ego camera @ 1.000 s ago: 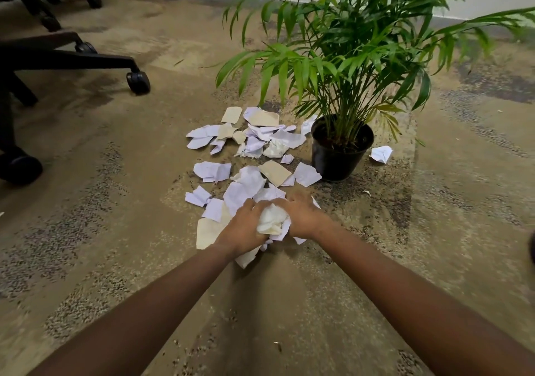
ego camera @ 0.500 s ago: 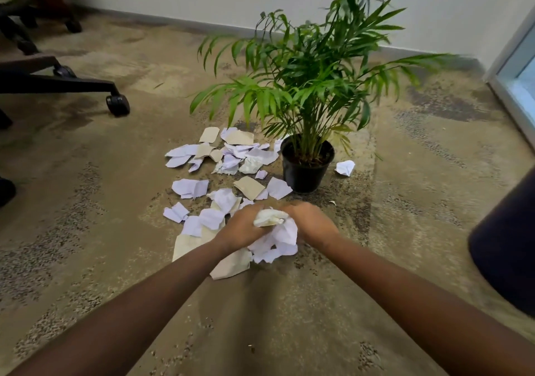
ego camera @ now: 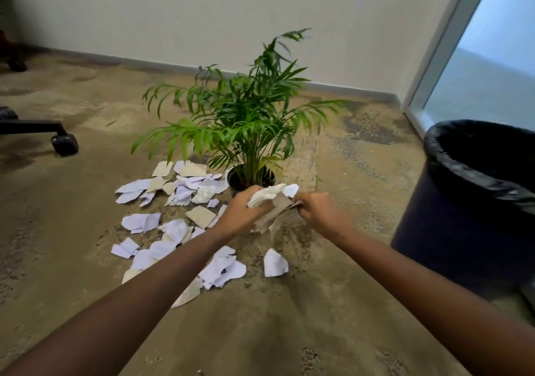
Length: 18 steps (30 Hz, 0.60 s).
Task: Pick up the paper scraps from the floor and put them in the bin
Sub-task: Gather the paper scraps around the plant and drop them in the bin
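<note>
Left hand (ego camera: 241,212): fingers closed round a wad (ego camera: 270,202) of white and tan paper, lifted off the floor (ego camera: 289,332).
Right hand (ego camera: 317,212): fingers pinched shut on the wad's right edge.
Wad: held between both hands, in front of the plant pot (ego camera: 236,180), not yet over the bin.
Bin (ego camera: 474,210): at 3 o'clock, black liner, mouth open; inside too dark to read.
Scraps (ego camera: 173,202): most lie on the floor from 9 to 12 o'clock of the hands; a few at 6 o'clock.
Progress: early, by my reckoning; one handful gathered, many handfuls left.
</note>
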Available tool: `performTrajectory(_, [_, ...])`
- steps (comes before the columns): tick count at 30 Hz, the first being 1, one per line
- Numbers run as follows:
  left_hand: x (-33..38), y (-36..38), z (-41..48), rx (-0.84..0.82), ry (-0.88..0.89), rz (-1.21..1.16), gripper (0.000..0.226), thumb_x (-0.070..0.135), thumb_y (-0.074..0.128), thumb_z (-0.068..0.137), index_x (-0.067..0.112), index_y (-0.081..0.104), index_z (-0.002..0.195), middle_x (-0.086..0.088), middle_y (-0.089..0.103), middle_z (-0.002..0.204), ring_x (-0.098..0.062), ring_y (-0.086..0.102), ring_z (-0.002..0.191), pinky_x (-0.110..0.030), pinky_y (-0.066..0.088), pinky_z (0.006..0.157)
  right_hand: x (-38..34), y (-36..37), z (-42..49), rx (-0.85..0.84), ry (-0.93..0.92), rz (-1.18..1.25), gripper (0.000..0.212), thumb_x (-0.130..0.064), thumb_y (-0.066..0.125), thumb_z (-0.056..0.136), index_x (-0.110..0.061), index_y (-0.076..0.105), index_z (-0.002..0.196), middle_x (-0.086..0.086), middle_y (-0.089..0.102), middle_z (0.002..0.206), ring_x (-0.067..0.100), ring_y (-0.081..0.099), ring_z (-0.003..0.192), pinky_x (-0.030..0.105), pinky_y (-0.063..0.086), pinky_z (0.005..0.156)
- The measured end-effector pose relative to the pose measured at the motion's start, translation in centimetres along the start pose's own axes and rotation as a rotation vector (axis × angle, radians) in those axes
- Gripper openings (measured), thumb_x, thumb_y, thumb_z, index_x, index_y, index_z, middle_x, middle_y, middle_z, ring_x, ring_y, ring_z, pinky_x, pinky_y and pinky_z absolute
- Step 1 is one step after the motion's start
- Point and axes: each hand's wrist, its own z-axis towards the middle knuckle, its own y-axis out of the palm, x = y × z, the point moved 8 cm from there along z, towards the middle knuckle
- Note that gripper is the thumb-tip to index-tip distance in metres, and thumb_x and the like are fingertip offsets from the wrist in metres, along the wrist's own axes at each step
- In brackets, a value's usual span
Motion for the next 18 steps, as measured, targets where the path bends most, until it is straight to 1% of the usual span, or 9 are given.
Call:
performTrajectory(1, [1.0,0.4,0.2,0.007,0.008,-0.038,0.007,0.014,0.059,0.091,0.015,0.057,0.097,-0.003,0.06,0.087,-0.018,0.053,0.082,-0.026,0.04,0.065,0.5,-1.3,-0.3,0.029,0.015,0.013,0.025,-0.006,0.05,0.087,-0.007,0.065,0.107,0.019,0.069,0.104,0.033,0.062,0.096,0.036,0.046,0.073])
performTrajectory(3, [3.3,1.2,0.7,0.016,0.029,-0.114,0.012,0.014,0.059,0.091,0.014,0.056,0.102,-0.011,0.059,0.095,-0.02,0.054,0.084,-0.027,0.043,0.061,1.4,-4.1,-0.9,0.093,0.042,0.036,0.024,-0.005,0.052,0.085,-0.007,0.066,0.105,0.02,0.07,0.1,0.033,0.063,0.095,0.033,0.043,0.069])
performTrajectory(5, [5.9,2.0,1.1,0.032,0.07,-0.153,0.012,0.013,0.059,0.091,0.012,0.056,0.103,-0.013,0.057,0.093,-0.021,0.053,0.082,-0.028,0.042,0.057,2.3,-7.1,-1.6,0.176,0.06,0.056,0.023,-0.003,0.053,0.083,-0.006,0.067,0.101,0.022,0.07,0.094,0.033,0.064,0.09,0.029,0.035,0.063])
performTrajectory(7, [9.0,2.7,1.6,0.053,0.128,-0.179,0.01,0.011,0.06,0.09,0.008,0.057,0.1,-0.013,0.056,0.089,-0.021,0.052,0.081,-0.029,0.04,0.058,3.2,-10.2,-2.3,0.258,0.069,0.066,0.022,-0.003,0.055,0.082,-0.005,0.068,0.099,0.022,0.07,0.089,0.033,0.064,0.086,0.024,0.03,0.062])
performTrajectory(10, [13.8,4.0,2.3,0.071,0.206,-0.228,0.001,0.009,0.058,0.091,0.008,0.058,0.091,-0.012,0.055,0.08,-0.02,0.05,0.071,-0.029,0.039,0.057,4.3,-15.1,-3.6,0.392,0.085,0.065,0.021,-0.003,0.057,0.081,-0.007,0.068,0.098,0.019,0.071,0.088,0.03,0.064,0.085,0.028,0.037,0.063])
performTrajectory(12, [16.7,5.0,2.6,0.092,0.24,-0.272,0.014,0.009,0.058,0.091,0.018,0.055,0.081,-0.005,0.054,0.074,-0.019,0.049,0.065,-0.028,0.04,0.054,5.0,-18.4,-4.7,0.492,0.096,0.057,0.021,-0.005,0.059,0.08,-0.007,0.069,0.099,0.018,0.072,0.09,0.031,0.066,0.087,0.033,0.046,0.071])
performTrajectory(14, [19.4,6.5,2.8,0.091,0.274,-0.326,0.016,0.009,0.057,0.091,0.021,0.053,0.08,-0.005,0.055,0.077,-0.018,0.052,0.068,-0.028,0.044,0.054,6.0,-21.2,-5.9,0.57,0.118,0.054,0.019,-0.005,0.059,0.081,-0.007,0.07,0.097,0.018,0.072,0.09,0.032,0.066,0.086,0.034,0.049,0.074])
performTrajectory(16, [21.4,8.3,2.9,0.082,0.283,-0.384,0.013,0.011,0.056,0.092,0.021,0.052,0.085,-0.006,0.056,0.084,-0.018,0.054,0.075,-0.028,0.046,0.055,7.2,-23.6,-7.1,0.634,0.146,0.035,0.02,-0.005,0.058,0.083,-0.007,0.07,0.098,0.017,0.073,0.091,0.03,0.066,0.085,0.022,0.044,0.07])
performTrajectory(18, [22.8,10.4,2.9,0.068,0.255,-0.47,0.007,0.012,0.054,0.093,0.019,0.052,0.09,-0.008,0.056,0.093,-0.018,0.055,0.081,-0.024,0.049,0.054,8.4,-25.7,-8.5,0.682,0.171,0.02,0.022,-0.004,0.057,0.084,-0.008,0.07,0.101,0.016,0.073,0.092,0.029,0.067,0.085,0.023,0.044,0.072])
